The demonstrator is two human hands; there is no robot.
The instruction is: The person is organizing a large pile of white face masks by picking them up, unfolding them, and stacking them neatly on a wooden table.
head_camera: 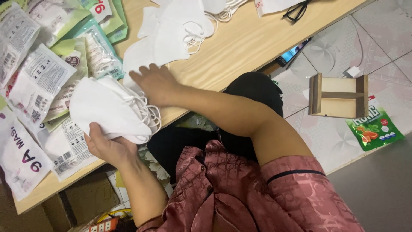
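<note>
My left hand (108, 148) grips a stack of white folded face masks (107, 109) from below, ear loops dangling at the stack's right end. My right hand (154, 83) lies palm down, fingers spread, on the top edge of that stack, next to loose white masks (167, 36) spread on the wooden table (240, 47). Both forearms reach up from a pink patterned top.
Several printed mask pouches (38, 81) in white and green cover the table's left part. Black glasses (296, 10) lie at the far edge. On the tiled floor stand a small wooden stool (339, 95), a green packet (374, 129) and a phone (292, 52).
</note>
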